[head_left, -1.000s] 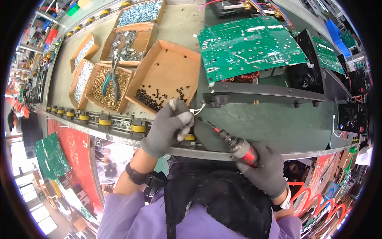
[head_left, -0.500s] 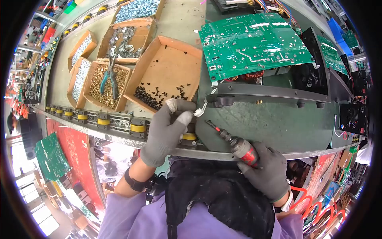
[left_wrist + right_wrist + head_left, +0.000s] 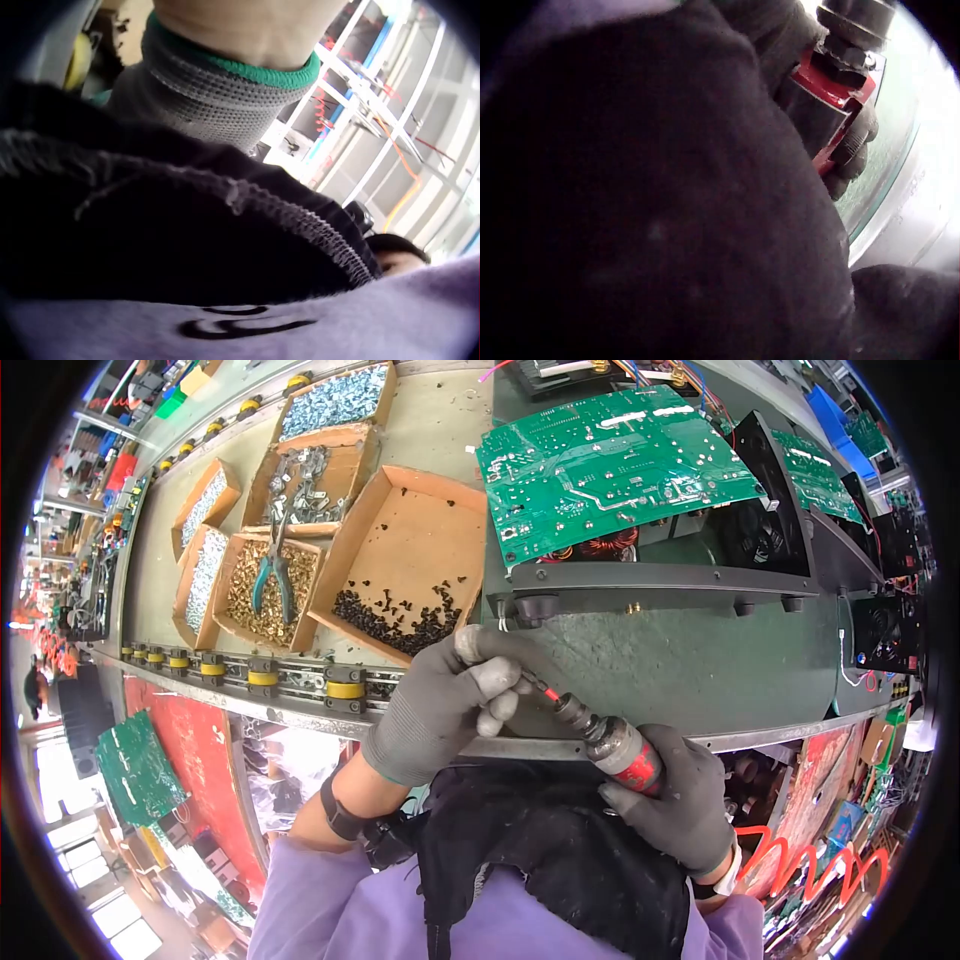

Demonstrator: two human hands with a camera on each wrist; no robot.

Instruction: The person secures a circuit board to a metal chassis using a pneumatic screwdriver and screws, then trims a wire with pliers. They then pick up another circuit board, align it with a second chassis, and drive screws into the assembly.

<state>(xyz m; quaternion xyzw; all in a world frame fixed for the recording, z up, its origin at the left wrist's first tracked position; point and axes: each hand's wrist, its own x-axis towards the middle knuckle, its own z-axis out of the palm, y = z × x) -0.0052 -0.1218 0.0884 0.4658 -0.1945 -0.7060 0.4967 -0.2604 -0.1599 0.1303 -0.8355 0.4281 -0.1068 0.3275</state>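
In the head view, the gloved right hand point(image 3: 682, 800) grips a red and black power driver point(image 3: 625, 750), its bit pointing up and left. The gloved left hand point(image 3: 445, 705) is at the bit's tip, thumb and fingers bent; whether they pinch a small part is hidden. Behind both hands, a green circuit board point(image 3: 620, 470) lies on a black metal chassis point(image 3: 660, 576). Short white wires point(image 3: 503, 622) hang at its left front corner. The right wrist view shows the driver's red body point(image 3: 836, 86) in the right hand.
Left of the chassis are cardboard trays: one of black screws point(image 3: 400, 622), one of brass parts point(image 3: 262, 598) with pliers point(image 3: 275, 575) on them, and others of metal parts. A roller rail point(image 3: 262, 678) edges the bench. An orange coiled hose point(image 3: 800, 870) hangs at right.
My left hand has left the white connector on the wires and moved right to the driver's tip. The driver and right hand have shifted slightly. The view has turned a little.
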